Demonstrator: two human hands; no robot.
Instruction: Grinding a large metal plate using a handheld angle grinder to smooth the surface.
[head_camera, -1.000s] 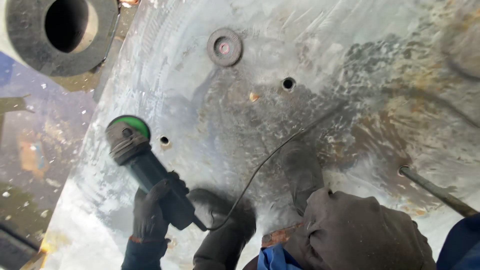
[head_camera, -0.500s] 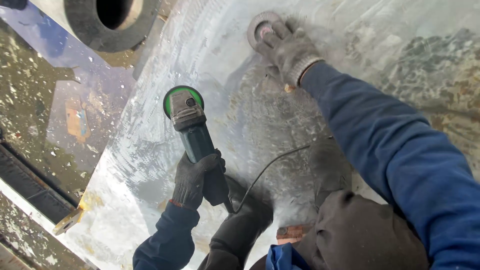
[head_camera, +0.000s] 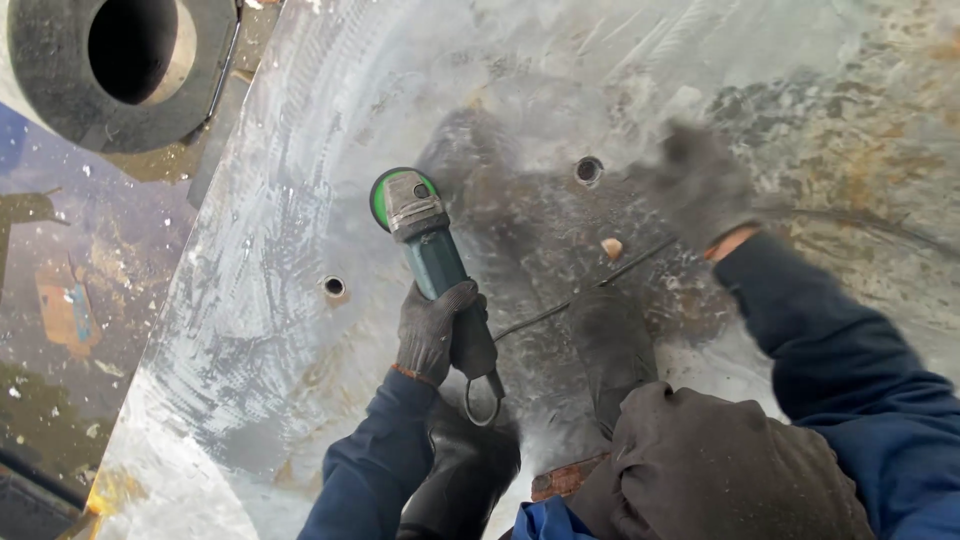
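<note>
This is a heavy metal workshop or fabrication yard — rough, dirty and built for big steel parts. A large curved steel plate (head_camera: 300, 150) fills most of the view, its surface scoured bright in places, rust-brown and dark with grinding dust in others, and drilled with round holes (head_camera: 589, 170). A green angle grinder (head_camera: 415, 215) rests on it, its cable (head_camera: 570, 300) trailing across the metal. Beside the plate stands a thick grey pipe end (head_camera: 125, 70) over a wet, littered floor (head_camera: 60, 300). The worker wears grimy gloves (head_camera: 432, 328), blue overalls (head_camera: 850, 370) and dark boots (head_camera: 610, 350) — shop-floor clothing.
</note>
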